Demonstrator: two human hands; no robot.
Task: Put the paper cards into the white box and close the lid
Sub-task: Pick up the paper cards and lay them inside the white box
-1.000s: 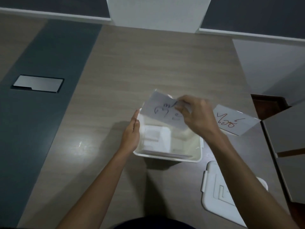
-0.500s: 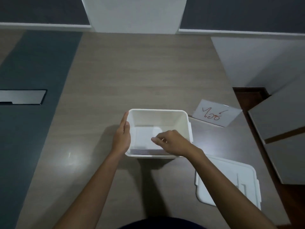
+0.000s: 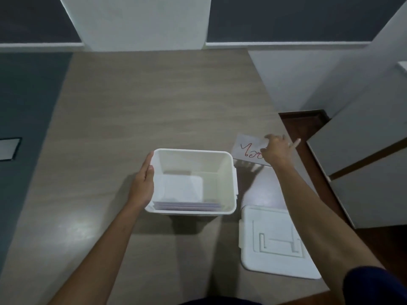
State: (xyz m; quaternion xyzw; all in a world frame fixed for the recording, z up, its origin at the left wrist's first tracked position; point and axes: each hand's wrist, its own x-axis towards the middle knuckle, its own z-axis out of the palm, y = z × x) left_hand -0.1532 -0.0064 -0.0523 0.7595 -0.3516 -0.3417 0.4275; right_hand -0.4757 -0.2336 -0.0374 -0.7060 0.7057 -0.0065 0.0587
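The white box (image 3: 226, 183) stands open in the middle of the wooden table. Several paper cards (image 3: 182, 188) lie inside it, stacked toward the near wall. My left hand (image 3: 143, 183) holds the box's left wall, thumb at the rim. One paper card (image 3: 247, 148) with red writing lies flat on the table, just right of the box's far corner. My right hand (image 3: 277, 150) is stretched out over that card's right part, thumb and fingers pinched on it. The white lid (image 3: 273, 241) lies flat on the table to the right of the box, nearer to me.
The table's right edge runs close past the card and the lid, with dark floor and grey cabinet panels (image 3: 363, 150) beyond. A metal plate (image 3: 8, 148) sits in the grey strip at far left. A white pillar (image 3: 141, 20) rises behind the table.
My right hand put the card with dark writing into the box, left the box and reached right to the card with red writing. My left hand stayed on the box.
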